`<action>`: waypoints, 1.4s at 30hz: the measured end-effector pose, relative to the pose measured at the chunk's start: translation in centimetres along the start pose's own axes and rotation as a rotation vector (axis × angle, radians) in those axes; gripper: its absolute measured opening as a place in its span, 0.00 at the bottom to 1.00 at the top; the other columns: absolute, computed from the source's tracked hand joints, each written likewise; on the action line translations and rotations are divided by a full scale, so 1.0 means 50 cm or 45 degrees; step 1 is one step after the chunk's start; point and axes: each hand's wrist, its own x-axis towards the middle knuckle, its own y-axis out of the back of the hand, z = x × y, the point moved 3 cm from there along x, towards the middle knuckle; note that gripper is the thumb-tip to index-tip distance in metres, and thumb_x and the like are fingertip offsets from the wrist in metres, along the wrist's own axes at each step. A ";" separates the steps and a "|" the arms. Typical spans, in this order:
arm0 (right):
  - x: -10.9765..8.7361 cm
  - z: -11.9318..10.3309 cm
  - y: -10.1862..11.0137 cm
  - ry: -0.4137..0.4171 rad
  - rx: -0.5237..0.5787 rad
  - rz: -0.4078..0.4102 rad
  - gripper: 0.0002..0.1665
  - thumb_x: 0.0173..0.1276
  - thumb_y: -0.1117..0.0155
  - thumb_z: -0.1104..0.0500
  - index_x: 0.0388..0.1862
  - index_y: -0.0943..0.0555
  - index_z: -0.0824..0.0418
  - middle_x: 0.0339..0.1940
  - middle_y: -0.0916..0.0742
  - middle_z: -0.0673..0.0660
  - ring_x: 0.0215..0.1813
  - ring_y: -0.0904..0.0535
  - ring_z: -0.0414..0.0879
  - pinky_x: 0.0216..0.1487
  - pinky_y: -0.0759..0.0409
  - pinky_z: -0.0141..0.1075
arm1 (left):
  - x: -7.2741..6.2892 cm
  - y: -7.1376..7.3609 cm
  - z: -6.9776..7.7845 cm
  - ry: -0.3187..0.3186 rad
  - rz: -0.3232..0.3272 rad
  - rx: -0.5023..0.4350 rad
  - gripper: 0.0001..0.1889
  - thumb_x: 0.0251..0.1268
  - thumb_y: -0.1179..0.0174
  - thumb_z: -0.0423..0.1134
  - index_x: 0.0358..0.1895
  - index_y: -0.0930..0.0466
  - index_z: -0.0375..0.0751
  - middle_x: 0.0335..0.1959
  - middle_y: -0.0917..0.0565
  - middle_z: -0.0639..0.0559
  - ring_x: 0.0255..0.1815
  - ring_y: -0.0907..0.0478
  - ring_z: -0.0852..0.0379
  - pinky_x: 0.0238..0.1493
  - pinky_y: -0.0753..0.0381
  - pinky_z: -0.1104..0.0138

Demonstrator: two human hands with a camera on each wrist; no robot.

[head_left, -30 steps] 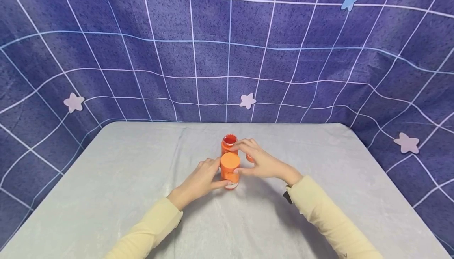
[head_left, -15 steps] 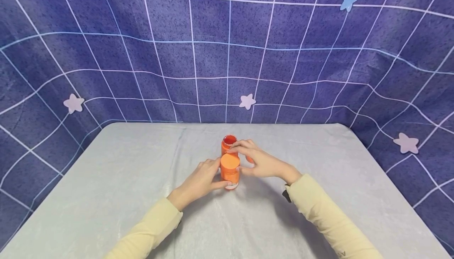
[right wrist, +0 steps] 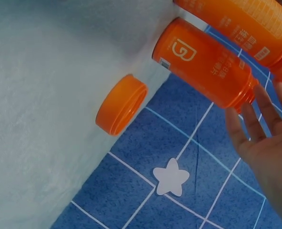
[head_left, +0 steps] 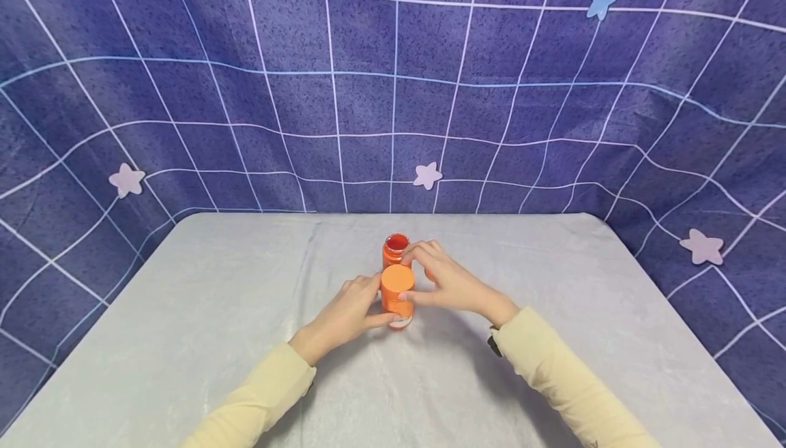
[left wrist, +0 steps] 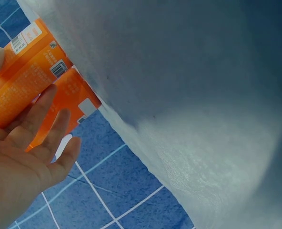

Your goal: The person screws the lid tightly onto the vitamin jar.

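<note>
The left hand (head_left: 345, 308) grips the capped orange bottle (head_left: 391, 303), upright on the pale table (head_left: 245, 311), thumb across its front and fingertips hidden from above, while the right hand (head_left: 453, 281) sets its thumb against the cap (head_left: 398, 278), its fingers reaching to the far side, where I cannot tell whether they pinch. Just behind, the open bottle (head_left: 391, 256) is partly covered, and the loose lid (right wrist: 122, 105) near it shows only as a sliver in the head view.
</note>
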 end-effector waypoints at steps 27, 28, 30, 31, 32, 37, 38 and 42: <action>0.003 0.006 0.010 0.050 0.088 -0.148 0.30 0.57 0.36 0.57 0.60 0.31 0.59 0.60 0.27 0.53 0.63 0.38 0.46 0.61 0.36 0.49 | 0.001 -0.002 -0.003 0.027 -0.031 0.004 0.37 0.50 0.37 0.57 0.61 0.35 0.43 0.49 0.20 0.48 0.50 0.24 0.50 0.56 0.32 0.53; 0.004 0.006 0.011 0.054 0.084 -0.148 0.30 0.57 0.36 0.58 0.60 0.31 0.58 0.60 0.27 0.53 0.63 0.38 0.46 0.61 0.36 0.49 | 0.001 -0.002 -0.003 0.026 -0.030 0.004 0.37 0.50 0.37 0.58 0.61 0.35 0.43 0.49 0.20 0.48 0.50 0.24 0.50 0.56 0.32 0.53; 0.005 0.005 0.011 0.064 0.074 -0.149 0.31 0.56 0.36 0.58 0.60 0.30 0.58 0.60 0.27 0.53 0.62 0.38 0.46 0.61 0.35 0.49 | 0.001 -0.002 -0.003 0.025 -0.028 0.004 0.37 0.50 0.37 0.58 0.61 0.35 0.44 0.50 0.20 0.49 0.50 0.24 0.50 0.56 0.32 0.53; 0.005 0.005 0.011 0.070 0.067 -0.148 0.31 0.56 0.36 0.59 0.60 0.30 0.57 0.60 0.27 0.53 0.62 0.38 0.46 0.61 0.35 0.50 | 0.001 -0.002 -0.002 0.024 -0.028 0.004 0.37 0.50 0.37 0.58 0.61 0.35 0.44 0.50 0.20 0.49 0.50 0.24 0.50 0.56 0.32 0.53; 0.005 0.005 0.011 0.075 0.060 -0.150 0.30 0.56 0.36 0.59 0.60 0.30 0.57 0.60 0.27 0.54 0.61 0.37 0.46 0.60 0.35 0.49 | 0.001 -0.002 -0.002 0.023 -0.026 0.005 0.37 0.50 0.37 0.58 0.61 0.35 0.44 0.50 0.20 0.49 0.50 0.24 0.50 0.56 0.32 0.53; 0.006 0.004 0.012 0.083 0.051 -0.158 0.29 0.55 0.36 0.59 0.58 0.29 0.57 0.60 0.27 0.56 0.60 0.37 0.46 0.60 0.35 0.49 | 0.000 -0.002 -0.002 0.022 -0.025 0.000 0.36 0.50 0.37 0.57 0.61 0.35 0.45 0.49 0.20 0.50 0.50 0.24 0.51 0.56 0.33 0.53; 0.006 0.004 0.012 0.077 0.056 -0.159 0.29 0.55 0.36 0.59 0.58 0.28 0.57 0.60 0.27 0.56 0.61 0.37 0.46 0.60 0.35 0.49 | 0.000 -0.002 -0.003 0.021 -0.023 0.000 0.36 0.50 0.36 0.57 0.61 0.35 0.45 0.49 0.20 0.50 0.50 0.24 0.51 0.56 0.33 0.53; 0.007 0.001 0.013 0.049 0.068 -0.138 0.26 0.56 0.35 0.57 0.54 0.28 0.58 0.58 0.26 0.54 0.61 0.37 0.45 0.60 0.34 0.47 | 0.001 -0.002 -0.003 0.014 -0.017 -0.001 0.36 0.50 0.36 0.57 0.61 0.35 0.45 0.48 0.19 0.50 0.49 0.24 0.51 0.55 0.32 0.54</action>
